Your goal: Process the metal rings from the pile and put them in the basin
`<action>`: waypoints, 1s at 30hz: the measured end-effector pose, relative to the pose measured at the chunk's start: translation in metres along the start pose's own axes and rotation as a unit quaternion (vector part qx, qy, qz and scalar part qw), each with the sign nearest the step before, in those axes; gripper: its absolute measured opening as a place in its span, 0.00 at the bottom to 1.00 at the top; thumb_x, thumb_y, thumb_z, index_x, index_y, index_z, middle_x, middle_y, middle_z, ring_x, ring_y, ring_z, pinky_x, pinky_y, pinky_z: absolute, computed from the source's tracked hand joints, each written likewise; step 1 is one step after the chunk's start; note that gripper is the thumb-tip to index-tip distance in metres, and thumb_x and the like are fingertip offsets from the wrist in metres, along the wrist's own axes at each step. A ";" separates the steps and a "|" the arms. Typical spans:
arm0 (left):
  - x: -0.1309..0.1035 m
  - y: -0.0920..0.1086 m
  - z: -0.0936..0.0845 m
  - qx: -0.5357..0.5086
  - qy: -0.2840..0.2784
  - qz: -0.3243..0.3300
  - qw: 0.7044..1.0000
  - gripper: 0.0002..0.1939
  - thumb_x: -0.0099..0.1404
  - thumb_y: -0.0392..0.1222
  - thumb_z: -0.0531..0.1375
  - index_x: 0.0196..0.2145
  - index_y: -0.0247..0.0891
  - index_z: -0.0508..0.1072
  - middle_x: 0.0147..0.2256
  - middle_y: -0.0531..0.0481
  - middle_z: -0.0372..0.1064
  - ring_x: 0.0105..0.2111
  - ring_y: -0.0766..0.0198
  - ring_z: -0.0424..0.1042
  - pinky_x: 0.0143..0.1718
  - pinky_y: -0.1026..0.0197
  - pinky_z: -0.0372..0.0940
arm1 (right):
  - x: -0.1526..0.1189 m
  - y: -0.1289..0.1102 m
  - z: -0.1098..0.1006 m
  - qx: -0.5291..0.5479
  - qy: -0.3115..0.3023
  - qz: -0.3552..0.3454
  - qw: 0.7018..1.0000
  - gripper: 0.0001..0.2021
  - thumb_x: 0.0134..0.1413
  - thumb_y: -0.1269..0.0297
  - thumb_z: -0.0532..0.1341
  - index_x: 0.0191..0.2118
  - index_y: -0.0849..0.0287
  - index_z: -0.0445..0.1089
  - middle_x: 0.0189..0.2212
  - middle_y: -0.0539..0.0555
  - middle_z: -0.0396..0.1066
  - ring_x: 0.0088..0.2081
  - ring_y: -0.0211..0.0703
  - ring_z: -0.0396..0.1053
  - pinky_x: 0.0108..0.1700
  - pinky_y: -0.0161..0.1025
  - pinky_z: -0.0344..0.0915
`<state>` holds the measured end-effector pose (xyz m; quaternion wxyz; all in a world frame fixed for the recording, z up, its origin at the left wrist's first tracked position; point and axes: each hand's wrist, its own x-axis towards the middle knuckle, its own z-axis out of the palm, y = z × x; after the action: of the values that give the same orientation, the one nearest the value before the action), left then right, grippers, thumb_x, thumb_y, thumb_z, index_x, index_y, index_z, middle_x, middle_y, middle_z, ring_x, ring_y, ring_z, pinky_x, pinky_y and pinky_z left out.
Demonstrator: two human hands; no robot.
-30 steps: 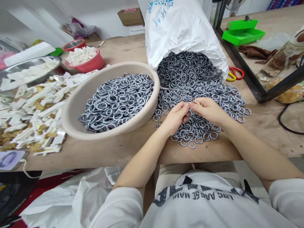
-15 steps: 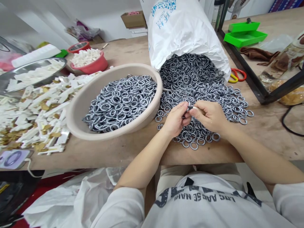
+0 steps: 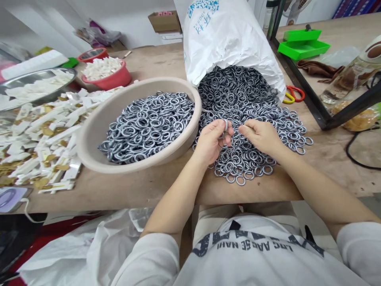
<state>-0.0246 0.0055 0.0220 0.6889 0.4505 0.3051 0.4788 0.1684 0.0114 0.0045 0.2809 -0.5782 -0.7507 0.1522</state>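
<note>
Shiny grey round ring, metal-looking [image 3: 226, 125]: up in the left hand [image 3: 213, 137], seen almost edge-on, above the near-centre of the loose rings. Left hand half closed, ring pinched between thumb and fingers; can't tell if a second ring is tucked behind. Right hand [image 3: 258, 133] just to the right, apart from the ring: fingers folded, thumb against forefinger. Can't tell whether anything is in it.

To handle it well: pinch by the rim, thumb clear of the opening, ring turned so its full circle faces the worker. Keep both hands low over the loose heap of grey rings [image 3: 242, 159]; a slip then lands among its own kind. Steady left, let the right do the fine contact.

Farther out: white plastic sack [image 3: 229, 45] on the far side, mouth toward the worker, rings spilling out. Left: oval beige plastic basin [image 3: 88, 149], part-filled with similar rings. Beyond it, a spread of white and gold pieces [image 3: 56, 137]. Right: red-and-yellow loop handles [image 3: 303, 95] beside the sack.
</note>
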 end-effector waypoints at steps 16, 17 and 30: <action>0.015 -0.001 -0.021 0.010 0.139 -0.006 0.990 0.11 0.58 0.44 0.66 0.32 0.38 0.68 0.28 0.56 0.66 0.22 0.74 0.63 0.20 0.71 0.62 | 0.002 -0.019 0.027 -0.166 -0.074 -0.051 0.982 0.11 0.63 0.59 0.57 0.37 0.57 0.74 0.39 0.57 0.74 0.35 0.47 0.70 0.32 0.40 0.52; 0.015 -0.002 -0.020 0.013 0.145 -0.002 0.989 0.11 0.57 0.44 0.66 0.31 0.38 0.68 0.26 0.57 0.63 0.20 0.75 0.60 0.18 0.71 0.58 | 0.004 -0.015 0.024 -0.122 -0.061 -0.039 0.990 0.10 0.62 0.59 0.57 0.36 0.58 0.73 0.37 0.57 0.73 0.35 0.46 0.68 0.32 0.40 0.52; -0.002 -0.024 0.016 0.059 0.031 -0.018 0.998 0.21 0.61 0.60 0.63 0.34 0.38 0.69 0.23 0.58 0.56 0.19 0.75 0.50 0.17 0.68 0.45 | -0.010 -0.028 0.020 0.390 0.043 -0.007 0.920 0.10 0.58 0.58 0.61 0.42 0.55 0.75 0.37 0.53 0.70 0.40 0.44 0.66 0.44 0.43 0.64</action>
<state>-0.0023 -0.0045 0.0065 0.6599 0.4702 0.3620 0.4609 0.1364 -0.0038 0.0016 0.5170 -0.4237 -0.6231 0.4061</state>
